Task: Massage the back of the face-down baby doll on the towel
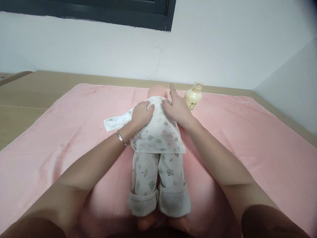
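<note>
A baby doll lies lengthwise in front of me on a pink mat. It wears a white printed top and white printed trousers with rolled cuffs, and its bare feet are nearest me. The back of the bald head shows at the far end; no face is visible. My left hand is closed round the doll's upper left side, thumb on the shirt. On the other side, my right hand rests against the shoulder, fingers stretched out and apart. The doll's left sleeve lies flat outward; the right one is mostly hidden.
A pale yellow pump bottle stands on the pink mat, just right of my right hand. The mat covers a wooden surface that meets a white wall. A dark frame is set in the wall.
</note>
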{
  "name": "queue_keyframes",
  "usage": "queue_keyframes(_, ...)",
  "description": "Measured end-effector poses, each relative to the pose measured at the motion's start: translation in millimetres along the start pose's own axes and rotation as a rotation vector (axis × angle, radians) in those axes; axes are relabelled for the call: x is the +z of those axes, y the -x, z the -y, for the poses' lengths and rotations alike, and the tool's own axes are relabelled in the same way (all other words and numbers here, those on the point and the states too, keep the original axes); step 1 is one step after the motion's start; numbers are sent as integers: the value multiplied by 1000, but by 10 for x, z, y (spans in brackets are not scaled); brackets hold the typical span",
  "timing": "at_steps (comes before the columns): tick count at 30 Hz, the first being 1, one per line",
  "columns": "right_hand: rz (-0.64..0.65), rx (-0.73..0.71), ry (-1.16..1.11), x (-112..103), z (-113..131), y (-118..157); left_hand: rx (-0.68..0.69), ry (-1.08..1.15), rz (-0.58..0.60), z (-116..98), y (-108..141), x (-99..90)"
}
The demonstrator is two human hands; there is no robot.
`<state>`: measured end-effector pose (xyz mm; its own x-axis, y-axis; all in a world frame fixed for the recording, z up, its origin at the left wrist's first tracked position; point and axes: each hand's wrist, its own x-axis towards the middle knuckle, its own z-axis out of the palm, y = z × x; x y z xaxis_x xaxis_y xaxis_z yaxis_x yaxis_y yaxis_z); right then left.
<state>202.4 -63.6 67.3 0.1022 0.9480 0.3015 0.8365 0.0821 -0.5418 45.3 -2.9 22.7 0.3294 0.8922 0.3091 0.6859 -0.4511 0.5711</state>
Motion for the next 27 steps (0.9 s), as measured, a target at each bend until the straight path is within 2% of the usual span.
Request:
queue_keyframes(3, -112, -67, 43, 180, 23, 43, 5, 6, -14, 12, 0, 11)
queue_keyframes(7, -35, -108, 112, 341, 60, 98, 17, 23, -23, 19, 2, 18)
queue_keyframes(13, -83, -72, 61, 294, 72, 104, -4, 9, -16, 11, 7, 17)
queue_keyframes(19, 76, -115, 133, 297, 93, 111, -5, 3, -11, 11, 4, 16)
queue_keyframes(24, -16, -106, 89, 244, 99, 115, -20, -2, -12, 23, 1, 26)
queue_keyframes(27, 33, -98, 118, 306, 74, 107, -4, -6, -15, 23, 1, 25)
